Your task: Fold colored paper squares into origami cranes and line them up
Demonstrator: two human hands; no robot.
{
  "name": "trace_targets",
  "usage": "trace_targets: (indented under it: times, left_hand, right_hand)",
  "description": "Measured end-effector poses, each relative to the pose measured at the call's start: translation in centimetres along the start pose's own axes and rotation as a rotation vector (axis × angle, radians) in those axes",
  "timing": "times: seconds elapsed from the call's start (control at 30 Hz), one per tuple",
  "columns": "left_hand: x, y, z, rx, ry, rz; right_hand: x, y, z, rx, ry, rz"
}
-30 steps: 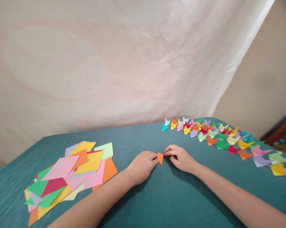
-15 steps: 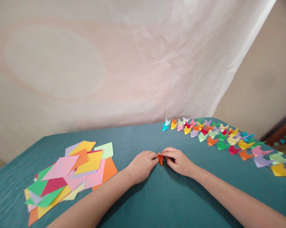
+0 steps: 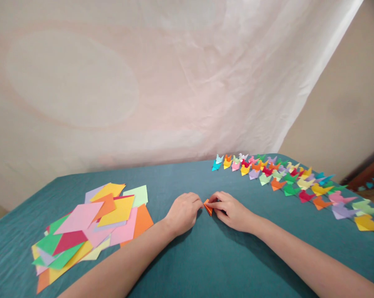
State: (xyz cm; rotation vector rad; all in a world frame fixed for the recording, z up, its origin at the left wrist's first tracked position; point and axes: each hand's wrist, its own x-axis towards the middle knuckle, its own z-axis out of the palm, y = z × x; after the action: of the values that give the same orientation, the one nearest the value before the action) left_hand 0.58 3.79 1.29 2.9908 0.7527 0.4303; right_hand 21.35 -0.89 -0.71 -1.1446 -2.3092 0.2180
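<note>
A small piece of folded orange paper [image 3: 208, 208] is between my two hands, just above or on the green cloth. It has a narrow, pointed, layered shape. My right hand [image 3: 232, 210] pinches its right side between thumb and fingers. At its left corner are the curled fingertips of my left hand [image 3: 183, 212], closed at the paper's edge. The left thumb is partly hidden behind the hand, so its exact hold is hard to see.
Loose coloured paper squares [image 3: 78, 221] lie in an overlapping heap on the left of the green-covered table [image 3: 187, 265]. Several rows of small folded paper birds [image 3: 290, 189] stand at the back right. A pale curtain [image 3: 174, 82] hangs behind the table.
My left hand has drawn slightly left, and its thumb has come back from the paper's front. The orange paper has turned and tilted a little in my right hand's pinch.
</note>
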Motion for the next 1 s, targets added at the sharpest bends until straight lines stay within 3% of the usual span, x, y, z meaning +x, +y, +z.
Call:
trace_targets:
  times: [0.1,0.23,0.6,1.0]
  left_hand:
    - [0.0,0.2,0.1,-0.047,0.031,0.036]
    - [0.0,0.2,0.2,-0.078,-0.013,0.095]
    - [0.0,0.0,0.0,-0.087,-0.039,0.119]
    - [0.1,-0.1,0.8,-0.179,0.081,-0.035]
  right_hand:
    - [0.0,0.1,0.0,-0.007,0.003,-0.014]
    - [0.0,0.3,0.4,0.017,0.031,0.001]
    - [-0.1,0.8,0.6,0.025,0.082,0.051]
    - [0.3,0.9,0.9,0.175,0.157,0.219]
